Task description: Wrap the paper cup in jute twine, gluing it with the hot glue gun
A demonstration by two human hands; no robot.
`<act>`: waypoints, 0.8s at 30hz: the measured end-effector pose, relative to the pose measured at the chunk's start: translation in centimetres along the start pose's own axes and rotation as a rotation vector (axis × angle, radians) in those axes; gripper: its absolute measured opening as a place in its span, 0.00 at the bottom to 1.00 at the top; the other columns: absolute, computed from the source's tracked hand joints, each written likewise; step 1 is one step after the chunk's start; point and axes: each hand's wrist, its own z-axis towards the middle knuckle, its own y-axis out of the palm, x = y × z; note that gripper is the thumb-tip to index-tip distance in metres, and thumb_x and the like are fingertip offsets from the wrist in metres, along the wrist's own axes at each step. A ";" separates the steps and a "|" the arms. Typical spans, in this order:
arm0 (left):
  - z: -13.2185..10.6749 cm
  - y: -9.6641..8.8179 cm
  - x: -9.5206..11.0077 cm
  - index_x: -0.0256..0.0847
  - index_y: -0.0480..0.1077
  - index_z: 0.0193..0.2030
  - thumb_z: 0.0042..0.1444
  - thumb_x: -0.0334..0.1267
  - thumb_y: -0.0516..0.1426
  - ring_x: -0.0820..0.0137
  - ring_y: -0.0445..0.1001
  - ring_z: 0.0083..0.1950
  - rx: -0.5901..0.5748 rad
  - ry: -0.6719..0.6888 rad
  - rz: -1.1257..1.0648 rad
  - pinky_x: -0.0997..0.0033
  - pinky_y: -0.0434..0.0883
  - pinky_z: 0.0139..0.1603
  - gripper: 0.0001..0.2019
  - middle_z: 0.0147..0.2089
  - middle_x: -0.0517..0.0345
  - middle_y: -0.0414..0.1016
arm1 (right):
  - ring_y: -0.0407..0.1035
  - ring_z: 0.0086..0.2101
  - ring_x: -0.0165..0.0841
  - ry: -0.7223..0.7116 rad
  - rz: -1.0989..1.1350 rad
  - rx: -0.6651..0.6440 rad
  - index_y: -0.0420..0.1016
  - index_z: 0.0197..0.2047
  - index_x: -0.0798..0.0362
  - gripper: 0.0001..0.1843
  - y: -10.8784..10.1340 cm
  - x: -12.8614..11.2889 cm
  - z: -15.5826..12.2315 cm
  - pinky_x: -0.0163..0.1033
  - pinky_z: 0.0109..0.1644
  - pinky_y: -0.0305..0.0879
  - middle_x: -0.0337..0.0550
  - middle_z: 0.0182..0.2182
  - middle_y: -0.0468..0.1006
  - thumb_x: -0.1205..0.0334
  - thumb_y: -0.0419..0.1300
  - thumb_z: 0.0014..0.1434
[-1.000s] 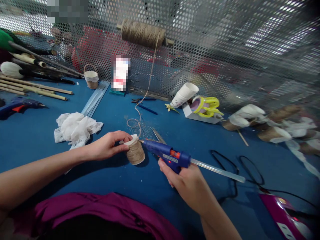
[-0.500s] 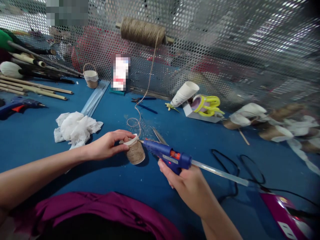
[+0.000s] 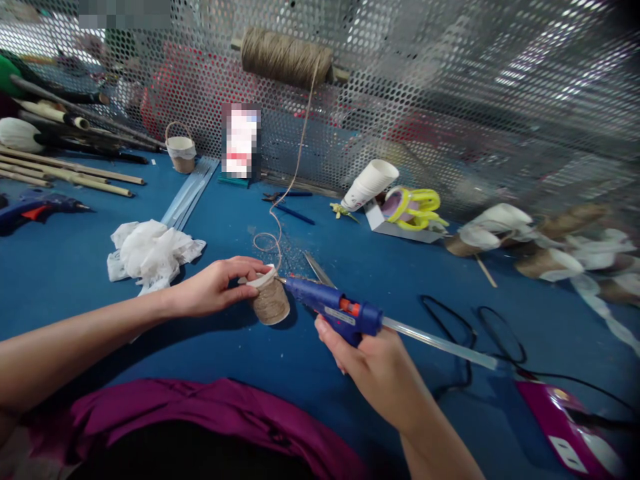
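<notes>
My left hand (image 3: 225, 283) pinches the white rim of a small paper cup (image 3: 271, 303) wrapped in brown twine, which lies tilted with its base toward me. My right hand (image 3: 367, 360) is closed round the handle of a blue glue gun (image 3: 320, 298), a clear glue stick (image 3: 440, 343) jutting from its back. The gun's nozzle meets the cup near the rim, where the loose twine (image 3: 301, 143) arrives. That twine runs down in a loop from a large spool (image 3: 285, 60) on the mesh. Scissors (image 3: 320, 269) lie partly hidden behind the gun.
Crumpled white lace (image 3: 153, 253) sits left of the cup. Further back are pliers (image 3: 287, 200), a finished small basket (image 3: 181, 153), stacked paper cups (image 3: 370, 185) and a yellow-handled tool (image 3: 417, 208). Another glue gun (image 3: 40, 208) rests far left. A black cord (image 3: 450, 320) and purple power strip (image 3: 565, 427) lie right.
Almost nothing differs. The whole view has shifted slightly, while both hands keep their hold and the nozzle stays at the cup's rim.
</notes>
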 end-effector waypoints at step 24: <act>-0.1 0.1 -0.3 0.36 0.65 0.31 0.58 0.36 0.51 0.65 0.63 0.59 0.001 -0.004 -0.015 0.59 0.62 0.58 0.07 0.55 0.45 0.69 | 0.65 0.16 0.30 0.029 0.002 -0.013 0.64 0.17 0.50 0.18 -0.2 0.1 -0.1 0.35 0.21 0.63 0.36 0.10 0.65 0.57 0.51 0.58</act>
